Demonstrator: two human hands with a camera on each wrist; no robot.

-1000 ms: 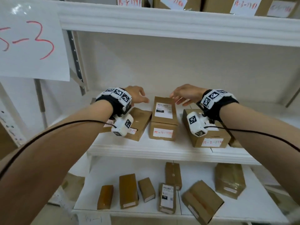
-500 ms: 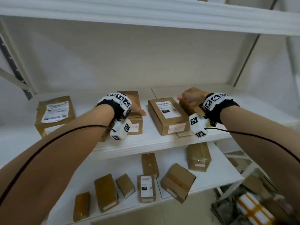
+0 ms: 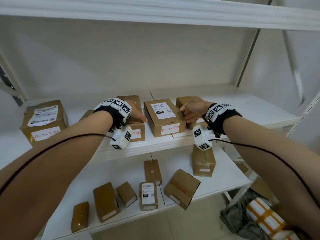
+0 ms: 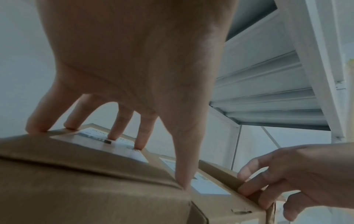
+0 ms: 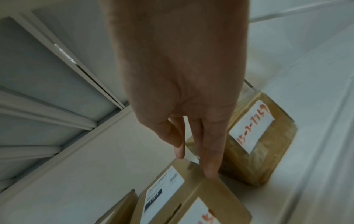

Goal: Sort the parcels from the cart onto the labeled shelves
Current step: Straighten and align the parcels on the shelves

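Note:
Several brown cardboard parcels stand in a row on the white middle shelf [image 3: 251,108]. My left hand [image 3: 138,115] rests with spread, straight fingers on top of the left parcel [image 3: 136,130]; its fingertips [image 4: 113,136] press that parcel's label. The middle parcel [image 3: 162,116] carries a white shipping label and a tag with red writing. My right hand [image 3: 186,116] lays straight fingertips [image 5: 209,171] against that parcel's right edge, above a taped parcel [image 5: 258,136] with a red handwritten label. Neither hand grips anything.
A bigger parcel [image 3: 43,118] sits at the left of the same shelf. The lower shelf [image 3: 225,170] holds several small parcels. The upper shelf's edge [image 3: 155,13] hangs overhead. A grey bag with orange-striped packets [image 3: 259,217] lies at bottom right.
My view has swung right and down. Both hands came forward from behind the middle parcel: the left onto the left parcel's top, the right to the middle parcel's right edge.

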